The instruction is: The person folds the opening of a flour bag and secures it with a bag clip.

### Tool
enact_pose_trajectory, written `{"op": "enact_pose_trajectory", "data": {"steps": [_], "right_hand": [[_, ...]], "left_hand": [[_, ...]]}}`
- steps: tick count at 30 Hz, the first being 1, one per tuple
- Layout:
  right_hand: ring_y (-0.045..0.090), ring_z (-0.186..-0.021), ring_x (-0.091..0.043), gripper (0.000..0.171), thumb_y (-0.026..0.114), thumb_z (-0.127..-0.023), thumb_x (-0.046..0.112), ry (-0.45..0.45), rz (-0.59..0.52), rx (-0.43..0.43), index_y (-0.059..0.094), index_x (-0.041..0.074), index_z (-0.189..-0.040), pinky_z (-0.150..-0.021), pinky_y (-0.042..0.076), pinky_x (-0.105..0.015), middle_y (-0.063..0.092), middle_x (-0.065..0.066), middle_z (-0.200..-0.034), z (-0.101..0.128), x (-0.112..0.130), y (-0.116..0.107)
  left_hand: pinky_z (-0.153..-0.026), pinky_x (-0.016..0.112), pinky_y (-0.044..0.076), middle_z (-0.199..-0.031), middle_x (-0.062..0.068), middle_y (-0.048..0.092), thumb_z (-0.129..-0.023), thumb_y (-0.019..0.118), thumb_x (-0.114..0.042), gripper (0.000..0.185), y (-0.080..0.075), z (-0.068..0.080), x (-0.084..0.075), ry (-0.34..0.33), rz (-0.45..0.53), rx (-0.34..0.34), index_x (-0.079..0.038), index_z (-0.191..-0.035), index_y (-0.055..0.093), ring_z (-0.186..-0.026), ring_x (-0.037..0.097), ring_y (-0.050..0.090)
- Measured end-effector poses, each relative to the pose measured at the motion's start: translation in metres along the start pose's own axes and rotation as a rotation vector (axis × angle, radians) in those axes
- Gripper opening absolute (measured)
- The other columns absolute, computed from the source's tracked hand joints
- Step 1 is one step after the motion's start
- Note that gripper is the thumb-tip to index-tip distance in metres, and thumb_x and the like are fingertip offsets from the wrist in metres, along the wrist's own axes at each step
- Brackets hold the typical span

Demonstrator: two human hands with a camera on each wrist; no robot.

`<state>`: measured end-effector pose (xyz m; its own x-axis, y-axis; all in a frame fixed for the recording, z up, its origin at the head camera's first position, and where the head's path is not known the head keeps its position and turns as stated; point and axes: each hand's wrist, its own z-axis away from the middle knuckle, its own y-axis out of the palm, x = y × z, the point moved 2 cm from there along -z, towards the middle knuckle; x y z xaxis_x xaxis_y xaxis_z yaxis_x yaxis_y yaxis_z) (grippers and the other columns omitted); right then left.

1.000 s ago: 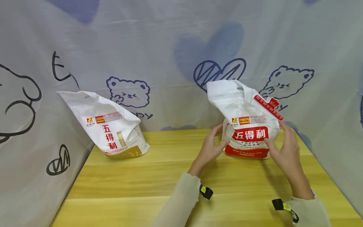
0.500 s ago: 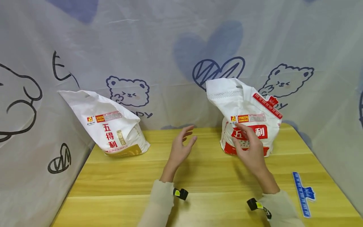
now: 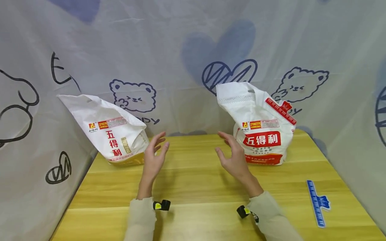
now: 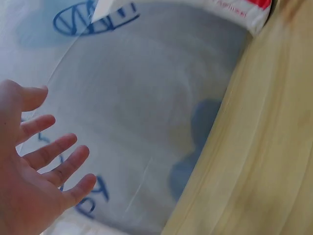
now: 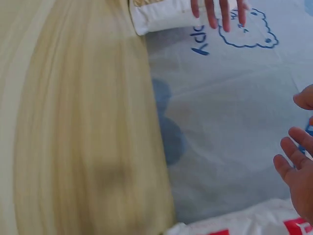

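Note:
My left hand [image 3: 154,157] hovers over the wooden table beside the right side of a white flour bag [image 3: 104,129] with gold print, overlapping its edge in the head view. Its fingers are spread and bent a little, holding nothing. My right hand [image 3: 236,157], also with relaxed fingers and nothing in it, is in front of the left side of a second flour bag [image 3: 262,139] with a red label. A red bag clip [image 3: 280,110] sits along this bag's upper right edge. In the left wrist view, the left palm and fingers [image 4: 63,147] show against the curtain.
A blue bag clip [image 3: 317,203] lies flat on the table [image 3: 196,187] at the front right. Behind and at both sides hangs a pale curtain [image 3: 169,67] with bear and heart drawings. Both bags stand near the table's back edge.
Both hands have left the red-label bag and moved left, the left one reaching the gold-print bag's side. The blue clip, earlier hidden behind the right arm, now shows.

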<state>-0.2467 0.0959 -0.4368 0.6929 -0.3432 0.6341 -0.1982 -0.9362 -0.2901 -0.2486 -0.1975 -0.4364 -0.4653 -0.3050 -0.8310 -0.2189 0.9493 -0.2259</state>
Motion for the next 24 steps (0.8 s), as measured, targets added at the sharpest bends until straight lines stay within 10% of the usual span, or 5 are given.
{"op": "enact_pose_trajectory", "data": {"steps": [11,16,24], "right_hand": [[0.059,-0.124,-0.033,0.060,0.078,-0.089,0.005,0.029,-0.053,0.102,0.054,0.002,-0.143,-0.099,0.053,-0.051,0.062,-0.013,-0.135,0.007,-0.005,0.054],[0.057,-0.126,-0.029,0.063,0.078,-0.090,0.011,0.089,-0.074,0.159,0.050,0.005,-0.146,-0.101,0.052,-0.051,0.059,-0.012,-0.138,0.009,-0.004,0.074],[0.052,-0.132,-0.028,0.067,0.076,-0.094,0.020,0.195,-0.097,0.239,0.044,0.010,-0.152,-0.106,0.048,-0.049,0.051,-0.008,-0.149,0.015,-0.002,0.104]], "left_hand": [[-0.107,0.037,0.047,-0.142,0.026,0.056,-0.101,0.058,0.003,0.039,-0.069,0.014,-0.026,-0.025,-0.008,-0.108,0.010,-0.140,0.054,-0.126,0.048,0.052],[-0.090,0.015,0.051,-0.137,0.020,0.062,-0.102,0.060,-0.002,0.037,-0.100,0.019,-0.008,-0.011,-0.043,-0.232,0.003,-0.139,0.059,-0.117,0.032,0.060],[-0.085,0.018,0.048,-0.131,0.016,0.065,-0.101,0.062,-0.007,0.034,-0.144,0.022,0.005,-0.039,-0.203,-0.390,0.000,-0.134,0.064,-0.114,0.020,0.060]]}}
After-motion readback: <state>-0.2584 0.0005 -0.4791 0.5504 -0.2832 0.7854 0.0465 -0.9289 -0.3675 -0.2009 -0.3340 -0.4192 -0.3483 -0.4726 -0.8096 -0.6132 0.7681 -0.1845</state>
